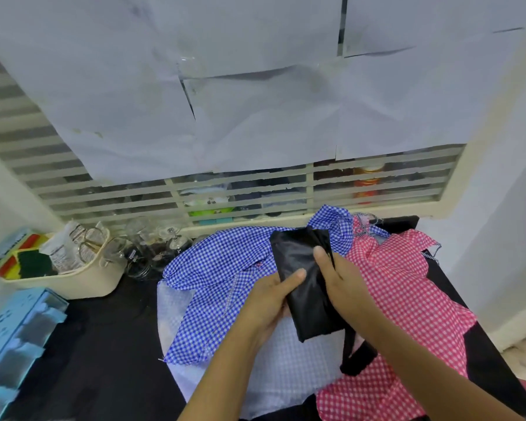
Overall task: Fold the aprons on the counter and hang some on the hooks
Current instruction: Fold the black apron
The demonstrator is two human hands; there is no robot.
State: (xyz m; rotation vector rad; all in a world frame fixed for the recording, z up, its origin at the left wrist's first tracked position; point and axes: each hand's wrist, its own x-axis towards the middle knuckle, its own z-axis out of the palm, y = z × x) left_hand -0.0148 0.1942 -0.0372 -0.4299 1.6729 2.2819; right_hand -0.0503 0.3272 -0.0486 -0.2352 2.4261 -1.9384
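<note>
a: where does it look from?
b: one view only, worn on the head, wide-angle, facing forward and down over the bench [104, 344].
a: how near?
b: close. both forearms come in from the bottom edge, and the fingers [295, 276] hold the black apron [304, 299] just below mid-frame. beyond the fingers rises the slatted window [255, 192], its lines bowed off to their left.

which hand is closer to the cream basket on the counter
Left. The left hand grips the black apron on the edge facing the basket. The right hand holds the apron's opposite edge, farther from the basket.
</note>
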